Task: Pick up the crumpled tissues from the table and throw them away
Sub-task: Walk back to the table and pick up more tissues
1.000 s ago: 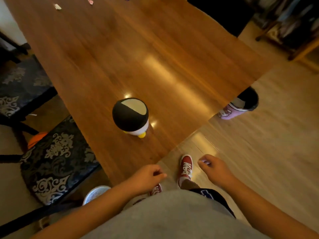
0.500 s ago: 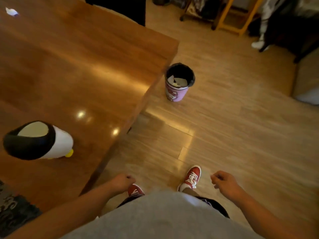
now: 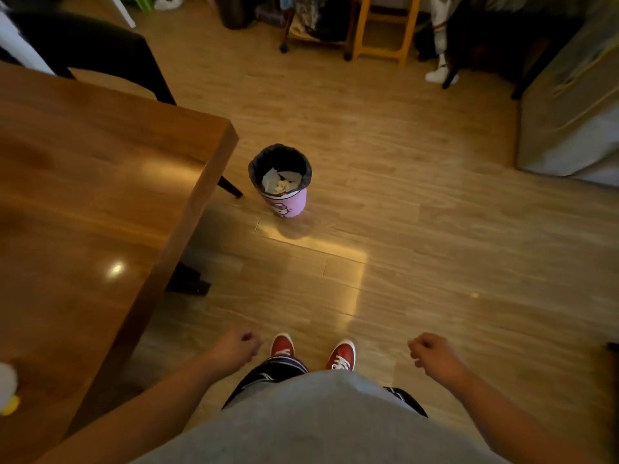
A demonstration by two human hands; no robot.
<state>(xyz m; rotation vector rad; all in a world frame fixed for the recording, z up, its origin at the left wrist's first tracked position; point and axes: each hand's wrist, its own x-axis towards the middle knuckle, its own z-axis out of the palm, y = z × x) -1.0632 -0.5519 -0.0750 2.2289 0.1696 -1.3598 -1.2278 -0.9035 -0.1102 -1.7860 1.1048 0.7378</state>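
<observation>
A pink cartoon-print bin with a black liner stands on the wooden floor just past the table's corner. Crumpled white tissues lie inside it. My left hand is curled into a fist low in the view, beside the table's near edge. My right hand is also a fist, out to the right over bare floor. Neither fist shows what is inside it now. Both hands are well short of the bin. No loose tissue shows on the visible part of the wooden table.
A penguin toy peeks in at the table's left edge. A black chair stands behind the table. A yellow stool and dark clutter line the far wall. A grey unit is on the right. My red shoes face the bin.
My view has swung right, from the tabletop to the floor and bin. The bin now sits near the centre. Both fists stayed closed; a pale scrap showed at my right fingertips earlier.
</observation>
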